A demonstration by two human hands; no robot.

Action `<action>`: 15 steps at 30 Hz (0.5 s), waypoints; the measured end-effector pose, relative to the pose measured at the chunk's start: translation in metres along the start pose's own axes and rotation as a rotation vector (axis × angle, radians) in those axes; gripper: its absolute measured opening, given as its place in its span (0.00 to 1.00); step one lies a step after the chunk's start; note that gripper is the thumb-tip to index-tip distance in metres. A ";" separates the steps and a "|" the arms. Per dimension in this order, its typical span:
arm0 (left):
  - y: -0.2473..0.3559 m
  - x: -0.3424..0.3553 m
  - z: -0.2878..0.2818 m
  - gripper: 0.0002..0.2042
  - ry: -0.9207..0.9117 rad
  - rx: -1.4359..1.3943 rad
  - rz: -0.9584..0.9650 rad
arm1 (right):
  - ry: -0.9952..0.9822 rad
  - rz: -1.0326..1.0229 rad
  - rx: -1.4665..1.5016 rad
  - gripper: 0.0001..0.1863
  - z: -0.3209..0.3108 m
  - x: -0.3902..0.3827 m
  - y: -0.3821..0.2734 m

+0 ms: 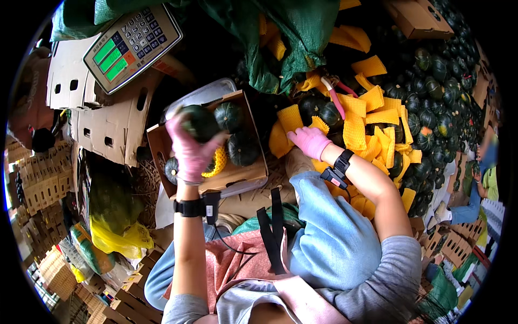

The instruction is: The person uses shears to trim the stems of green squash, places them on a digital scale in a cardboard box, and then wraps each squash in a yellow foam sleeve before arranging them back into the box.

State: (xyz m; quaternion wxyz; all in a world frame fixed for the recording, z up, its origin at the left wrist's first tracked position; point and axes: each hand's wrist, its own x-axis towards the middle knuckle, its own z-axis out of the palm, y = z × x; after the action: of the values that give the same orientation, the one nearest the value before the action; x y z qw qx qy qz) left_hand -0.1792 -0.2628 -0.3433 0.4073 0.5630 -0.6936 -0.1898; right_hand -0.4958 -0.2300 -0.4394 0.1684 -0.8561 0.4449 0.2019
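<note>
My left hand, in a pink glove, grips a round dark green squash, slightly blurred, above an open cardboard box. In the box sit several more green squashes, and a yellow foam net wraps one beneath my left hand. To the right, my right hand, also pink-gloved, has its fingers closed at the edge of a yellow foam net sleeve. Part of its fingertips is hidden. Loose foam sleeves lie piled over squashes beside that hand.
A weighing scale with green displays stands beyond the box at upper left. Pink-handled cutters lie among the sleeves. A large heap of squashes spreads right. Green woven sacking hangs ahead; a yellow bag is at left.
</note>
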 end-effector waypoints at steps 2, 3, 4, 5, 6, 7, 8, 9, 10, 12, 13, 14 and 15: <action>0.017 0.004 0.006 0.38 -0.212 0.068 0.064 | -0.029 -0.088 0.048 0.19 -0.015 0.006 -0.002; 0.025 0.003 0.015 0.35 -0.322 0.099 -0.004 | -0.046 -0.036 0.076 0.17 -0.024 0.000 -0.006; 0.033 0.002 0.020 0.32 -0.365 0.283 0.041 | 0.011 -0.030 0.082 0.16 -0.017 0.000 -0.004; 0.042 0.001 0.024 0.30 -0.405 0.467 0.086 | 0.066 -0.024 0.088 0.15 -0.005 0.002 0.000; 0.049 -0.002 0.027 0.25 -0.393 0.391 0.079 | 0.063 -0.010 0.088 0.15 0.005 0.004 0.002; 0.061 -0.004 0.029 0.21 -0.320 0.368 0.146 | 0.140 -0.014 0.028 0.12 0.014 0.008 0.002; 0.068 -0.012 0.035 0.20 -0.268 0.266 0.113 | 0.216 -0.018 -0.031 0.09 0.022 0.008 0.006; 0.070 -0.022 0.032 0.18 -0.210 0.188 0.072 | 0.223 -0.033 -0.026 0.09 0.021 0.012 0.002; 0.068 -0.031 0.034 0.16 -0.141 0.205 0.044 | 0.223 -0.043 0.029 0.08 0.020 0.011 0.004; 0.051 -0.049 0.026 0.16 -0.142 0.450 -0.100 | 0.227 0.002 0.228 0.07 0.014 0.009 0.007; 0.045 -0.056 0.020 0.16 -0.144 0.609 -0.179 | 0.193 0.045 0.349 0.08 0.004 0.006 0.009; 0.034 -0.064 0.016 0.17 -0.163 0.666 -0.274 | 0.247 0.042 0.473 0.08 -0.005 0.000 0.012; 0.031 -0.065 0.011 0.17 -0.169 0.634 -0.402 | 0.300 0.047 0.596 0.09 -0.014 -0.008 0.018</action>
State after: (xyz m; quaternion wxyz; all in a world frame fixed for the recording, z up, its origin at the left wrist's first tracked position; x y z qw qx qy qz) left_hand -0.2050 -0.1947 -0.3500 0.1089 0.7681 -0.6248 -0.0879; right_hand -0.5121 -0.2412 -0.4251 0.3393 -0.7788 0.5240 -0.0615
